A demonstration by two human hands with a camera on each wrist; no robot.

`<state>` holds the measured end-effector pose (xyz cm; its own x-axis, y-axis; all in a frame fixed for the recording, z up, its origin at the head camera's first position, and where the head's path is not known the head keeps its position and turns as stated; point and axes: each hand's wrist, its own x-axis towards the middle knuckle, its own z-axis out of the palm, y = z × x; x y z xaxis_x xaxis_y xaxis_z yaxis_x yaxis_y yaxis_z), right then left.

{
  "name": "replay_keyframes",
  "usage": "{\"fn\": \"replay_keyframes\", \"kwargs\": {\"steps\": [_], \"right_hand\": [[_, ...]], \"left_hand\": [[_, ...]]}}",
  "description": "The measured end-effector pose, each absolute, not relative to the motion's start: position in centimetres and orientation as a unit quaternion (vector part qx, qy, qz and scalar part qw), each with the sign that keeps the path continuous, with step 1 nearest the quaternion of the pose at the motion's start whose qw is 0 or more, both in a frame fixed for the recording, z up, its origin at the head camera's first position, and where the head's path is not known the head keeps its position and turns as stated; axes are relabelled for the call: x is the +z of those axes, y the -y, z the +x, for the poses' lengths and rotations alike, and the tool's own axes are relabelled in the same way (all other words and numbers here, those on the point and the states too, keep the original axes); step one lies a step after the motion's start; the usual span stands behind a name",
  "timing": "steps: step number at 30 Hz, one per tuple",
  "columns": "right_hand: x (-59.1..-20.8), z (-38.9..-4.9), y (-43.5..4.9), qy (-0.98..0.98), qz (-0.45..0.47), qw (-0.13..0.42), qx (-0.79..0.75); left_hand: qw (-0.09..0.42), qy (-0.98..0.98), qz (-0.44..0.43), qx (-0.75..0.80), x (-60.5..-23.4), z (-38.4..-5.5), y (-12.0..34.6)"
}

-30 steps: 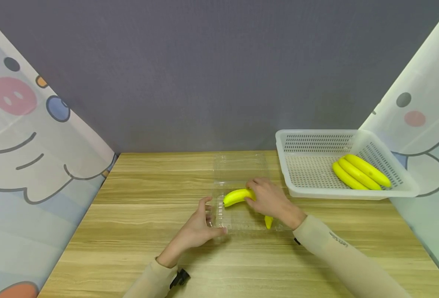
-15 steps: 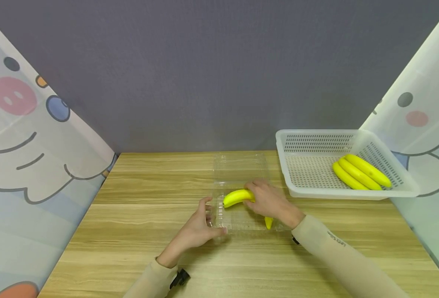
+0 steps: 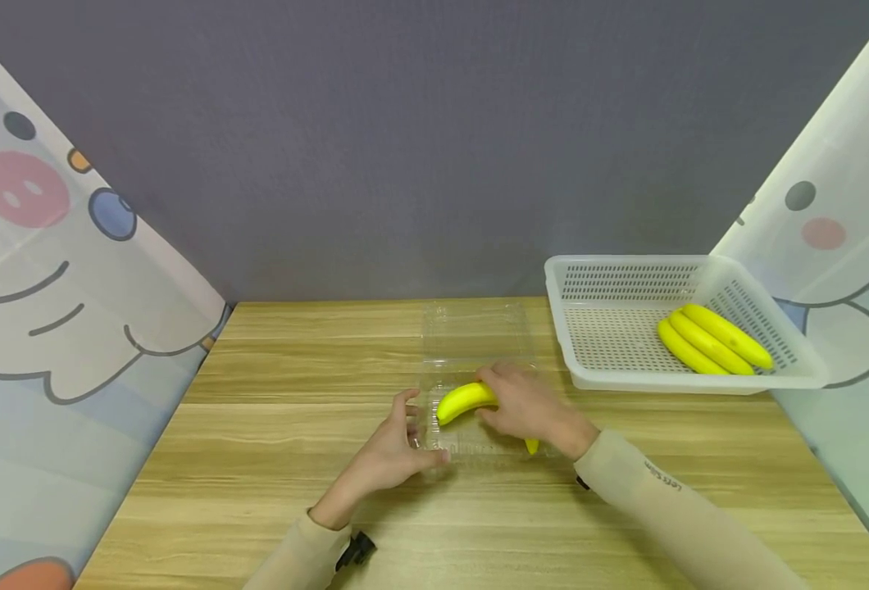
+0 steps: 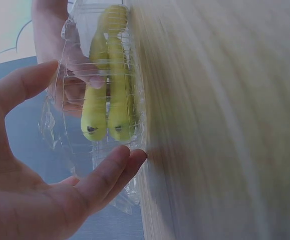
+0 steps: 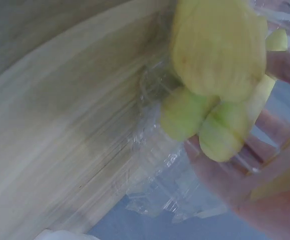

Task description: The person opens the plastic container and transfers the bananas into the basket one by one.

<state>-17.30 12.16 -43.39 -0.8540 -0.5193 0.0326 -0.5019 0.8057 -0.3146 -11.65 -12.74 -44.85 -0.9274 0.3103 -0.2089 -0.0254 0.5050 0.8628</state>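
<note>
1. Banana [image 3: 466,401]: within the clear box [image 3: 471,447], near the middle of the wooden table [image 3: 279,418], its visible end pointing left and a little toward the person.
2. Far left, a printed panel [image 3: 29,328] shows a pale cartoon body with a pink snout.
3. Left hand [image 3: 390,455], in a pale sleeve [image 3: 298,557] with a black device [image 3: 357,551] at the wrist: thumb and fingers set wide apart, holding the left end of the box, the thumb at its near corner.
4. The box is see-through, its lid [image 3: 479,332] laid back toward the grey wall [image 3: 405,147]. Through the box's end, the left wrist view shows two bananas [image 4: 93,115] one above the other, dark-tipped ends toward that camera.
5. Right hand [image 3: 526,410]: over the right part of the box, gripping the banana from above between thumb and fingers. A yellow tip [image 3: 531,446] shows just below this hand; I cannot tell whether it belongs to the same banana. The right wrist view is blurred.
6. White basket [image 3: 626,380]: at the back right of the table, walls perforated, three bananas [image 3: 713,340] side by side in its right part.
7. Far right, another printed panel [image 3: 840,262] bears a grey oval and a pink spot.
</note>
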Motion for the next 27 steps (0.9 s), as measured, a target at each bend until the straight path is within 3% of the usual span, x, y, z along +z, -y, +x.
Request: {"fn": "replay_keyframes", "kwargs": {"steps": [27], "right_hand": [[-43.8, -16.5, -10.3, -0.94, -0.31, 0.068, -0.124]], "left_hand": [[0.17, -0.851, 0.093, 0.488, -44.9, -11.7, 12.8]]}}
